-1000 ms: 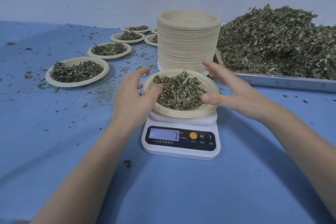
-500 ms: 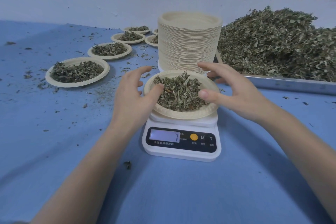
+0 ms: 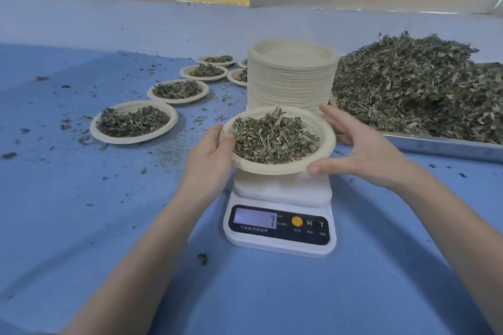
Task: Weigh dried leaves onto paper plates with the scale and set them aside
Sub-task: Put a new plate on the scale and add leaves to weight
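Across the blue tabletop [image 3: 81, 226], the big leaf heap [image 3: 422, 95] on the tray [image 3: 446, 145] at right and the tall stack of empty plates [image 3: 292, 76] suggest most of the weighing is left, while at least six filled plates [image 3: 133, 121] sit set aside at left. On or just above the scale [image 3: 280, 228], whose display reads 7, one more filled plate [image 3: 321, 128] looks weighed and ready to go. Left hand [image 3: 209, 160] grips its rim, thumb on top; right hand [image 3: 362, 149] cups the other side, fingers curved round the rim.
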A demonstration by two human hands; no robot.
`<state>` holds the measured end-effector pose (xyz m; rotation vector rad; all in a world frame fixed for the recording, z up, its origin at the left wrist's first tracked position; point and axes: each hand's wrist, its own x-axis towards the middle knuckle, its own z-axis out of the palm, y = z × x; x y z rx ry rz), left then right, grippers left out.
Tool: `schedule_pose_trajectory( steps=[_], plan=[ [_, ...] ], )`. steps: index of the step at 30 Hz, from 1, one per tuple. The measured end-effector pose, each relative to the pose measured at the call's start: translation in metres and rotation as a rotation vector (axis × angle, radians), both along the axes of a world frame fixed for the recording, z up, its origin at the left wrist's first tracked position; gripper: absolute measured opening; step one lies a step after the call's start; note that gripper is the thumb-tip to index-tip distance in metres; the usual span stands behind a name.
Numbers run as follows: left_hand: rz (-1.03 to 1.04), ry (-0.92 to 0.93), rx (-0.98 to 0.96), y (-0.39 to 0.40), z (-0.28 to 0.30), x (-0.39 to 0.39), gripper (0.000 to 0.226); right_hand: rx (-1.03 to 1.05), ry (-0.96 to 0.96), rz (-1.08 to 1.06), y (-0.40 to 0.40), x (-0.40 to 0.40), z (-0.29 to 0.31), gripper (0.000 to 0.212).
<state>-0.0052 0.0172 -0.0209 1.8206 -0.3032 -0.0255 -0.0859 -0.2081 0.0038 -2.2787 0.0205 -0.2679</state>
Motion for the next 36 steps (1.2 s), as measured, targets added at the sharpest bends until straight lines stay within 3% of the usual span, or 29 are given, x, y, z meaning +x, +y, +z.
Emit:
schedule_pose_trajectory(
  steps=[6, 8, 10, 12, 17, 25, 30, 31, 34, 36],
  plan=[
    [0.125, -0.072, -0.031, 0.036, 0.026, 0.016, 0.025, 0.002, -0.05, 0.103, 0.033, 0.033, 0.027, 0.132],
    [0.16, -0.087, -0.033, 0.051, 0.033, 0.024, 0.016, 0.03, -0.046, 0.162, 0.05, 0.047, 0.031, 0.11],
    [0.204, -0.077, -0.016, 0.066, 0.037, 0.034, 0.024, 0.048, -0.022, 0.219, 0.066, 0.061, 0.033, 0.073],
    [0.227, -0.075, -0.012, 0.082, 0.037, 0.042, 0.027, 0.078, 0.017, 0.277, 0.08, 0.076, 0.03, 0.055],
    [0.267, 0.109, -0.043, 0.106, 0.021, 0.058, 0.038, 0.148, 0.184, 0.323, 0.104, 0.111, 0.011, 0.08],
    [0.276, 0.23, -0.149, 0.102, -0.004, 0.064, 0.024, 0.043, 0.274, 0.112, 0.112, 0.132, 0.006, 0.083],
    [0.277, 0.325, -0.427, 0.1, 0.0, 0.059, 0.024, 0.165, 0.31, 0.033, 0.108, 0.127, 0.009, 0.055],
    [0.291, 0.33, -0.45, 0.106, 0.001, 0.057, 0.025, 0.184, 0.324, 0.044, 0.112, 0.126, 0.009, 0.058],
    [0.388, 0.317, -0.373, 0.133, 0.0, 0.048, 0.026, 0.216, 0.361, 0.111, 0.135, 0.122, 0.011, 0.071],
    [0.459, 0.3, -0.277, 0.156, -0.003, 0.041, 0.029, 0.196, 0.358, 0.187, 0.156, 0.121, 0.009, 0.054]
  ],
)
